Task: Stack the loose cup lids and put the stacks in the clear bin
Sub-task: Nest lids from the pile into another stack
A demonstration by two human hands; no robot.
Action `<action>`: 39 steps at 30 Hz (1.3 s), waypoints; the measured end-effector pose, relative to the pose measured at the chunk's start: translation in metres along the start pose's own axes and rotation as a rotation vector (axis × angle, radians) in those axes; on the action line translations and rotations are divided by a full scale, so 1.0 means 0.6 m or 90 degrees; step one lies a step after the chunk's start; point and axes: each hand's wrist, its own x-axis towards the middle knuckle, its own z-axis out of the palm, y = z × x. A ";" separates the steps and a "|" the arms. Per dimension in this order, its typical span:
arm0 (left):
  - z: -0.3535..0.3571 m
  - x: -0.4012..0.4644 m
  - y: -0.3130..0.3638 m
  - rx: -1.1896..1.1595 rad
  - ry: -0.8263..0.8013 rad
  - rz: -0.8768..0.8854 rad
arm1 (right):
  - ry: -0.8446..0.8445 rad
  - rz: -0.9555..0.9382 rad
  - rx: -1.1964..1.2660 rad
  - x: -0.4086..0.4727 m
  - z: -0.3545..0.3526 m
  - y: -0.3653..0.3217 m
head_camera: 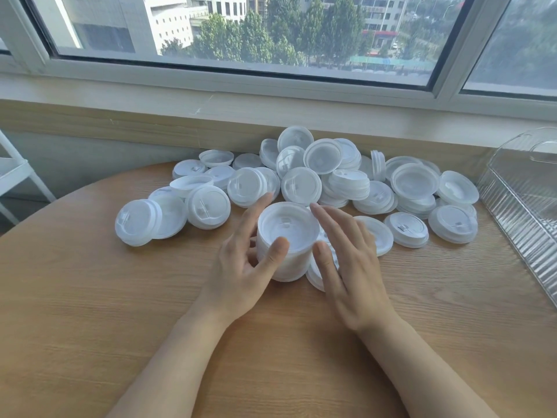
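- Two bare hands working over a round wooden table (pixel 90 297), both forearms reaching in from the near edge.
- Left hand (pixel 241 267) wrapping round the left side of a stack of white lids (pixel 286 245), thumb lying against the near rim, long fingers reaching up along the far left side, curled lightly and touching the stack.
- Right hand (pixel 349 263) hovering just beside the stack on its right, fingers straight and held close together, thumb near the stack's right wall; cannot tell whether actually touching.
- Stack standing upright on the table near the middle, topmost lid lying hollow side up.
- Another lid (pixel 316 273) lying flat under the right hand, partly hidden by the palm.
- Many loose lids (pixel 301 182) lying heaped behind the stack, spreading left and right along the table's far edge, some flat, some leaning, a few already nested in short piles.
- Clear bin (pixel 518 206) with ribbed walls sitting at the right edge of the table, well apart from the stack; no lids showing inside the visible part.
- Window (pixel 241 31) running along the wall behind, above a pale sill (pixel 271 113).
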 end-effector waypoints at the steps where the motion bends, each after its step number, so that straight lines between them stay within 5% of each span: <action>1: 0.000 0.000 0.000 0.005 -0.002 -0.004 | -0.003 0.006 -0.001 0.000 0.001 0.002; 17: -0.005 0.003 -0.008 0.056 -0.040 -0.021 | -0.014 0.104 0.070 0.005 0.000 0.008; 26: -0.007 0.005 -0.003 0.022 0.042 -0.026 | 0.051 0.154 0.034 0.004 0.004 0.037; 39: -0.012 0.007 -0.009 0.052 0.072 -0.035 | -0.036 0.135 -0.014 0.002 0.009 0.035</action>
